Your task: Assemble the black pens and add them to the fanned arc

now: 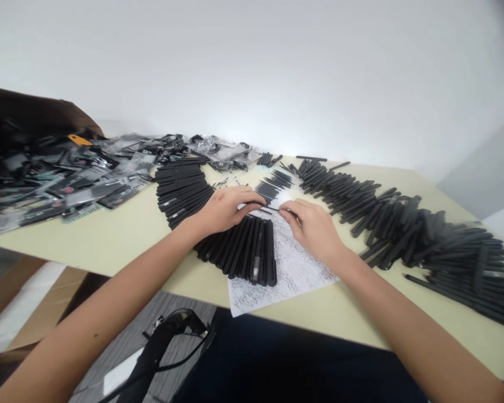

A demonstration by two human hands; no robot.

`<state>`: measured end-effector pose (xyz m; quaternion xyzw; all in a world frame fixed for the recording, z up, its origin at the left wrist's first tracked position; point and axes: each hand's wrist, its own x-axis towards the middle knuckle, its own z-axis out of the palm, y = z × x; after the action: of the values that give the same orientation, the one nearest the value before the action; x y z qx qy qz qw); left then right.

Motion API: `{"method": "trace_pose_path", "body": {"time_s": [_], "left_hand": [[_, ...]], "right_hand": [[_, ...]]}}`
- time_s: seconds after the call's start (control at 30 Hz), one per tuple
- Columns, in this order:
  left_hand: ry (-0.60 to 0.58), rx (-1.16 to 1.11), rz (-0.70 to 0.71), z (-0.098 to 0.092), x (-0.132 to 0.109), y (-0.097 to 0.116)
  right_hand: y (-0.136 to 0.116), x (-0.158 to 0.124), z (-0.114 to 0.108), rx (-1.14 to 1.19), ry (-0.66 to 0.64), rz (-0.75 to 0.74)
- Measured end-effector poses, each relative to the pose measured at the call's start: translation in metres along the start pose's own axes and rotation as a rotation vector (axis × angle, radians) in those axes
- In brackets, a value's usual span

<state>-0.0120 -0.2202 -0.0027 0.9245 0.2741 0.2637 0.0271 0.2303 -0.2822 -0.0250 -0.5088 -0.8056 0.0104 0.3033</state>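
The left grip and the right grip both look shut narrow on one thin black stick. It sits btw the 2 hands, just over a paper sheet w/ squiggly print, near the middle of the desk. A tight row of black sticks lies by the left wrist, partly on the paper. A curved stack of black sticks is on the left, and a messy band of black sticks runs off to the right.

Far left, a brown cardboard box holds dark stuff, too dim to tell what. Clear plastic bags w/ black things inside lie in a heap on the desk.

The thin stick could slip if the pinch goes soft. A wrist bump could mess up the row. Round sticks nr the edge could roll off. The paper seems to poke past the edge, so a tug could drag it down. Slippery bags could slide into the stack.
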Motion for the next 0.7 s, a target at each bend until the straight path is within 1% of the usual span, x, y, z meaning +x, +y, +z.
{"method": "trace_pose_path", "body": {"time_s": [0.1,0.2,0.4,0.5,0.7], "left_hand": [[0.020,0.040,-0.076,0.002,-0.001,-0.006],[0.032,0.028,-0.149,0.002,-0.001,-0.010],[0.026,-0.022,-0.198,-0.002,0.000,-0.006],[0.038,-0.022,-0.188,-0.002,0.001,-0.003],[0.058,-0.064,-0.085,0.001,0.002,-0.004]], "right_hand": [[0.011,0.003,0.002,0.034,0.033,0.021],[0.019,0.003,0.003,0.053,0.053,0.038],[0.014,0.001,0.001,0.054,0.042,0.079],[0.010,0.002,0.001,0.066,0.045,0.081],[0.009,0.002,0.001,0.092,0.050,0.051]]}}
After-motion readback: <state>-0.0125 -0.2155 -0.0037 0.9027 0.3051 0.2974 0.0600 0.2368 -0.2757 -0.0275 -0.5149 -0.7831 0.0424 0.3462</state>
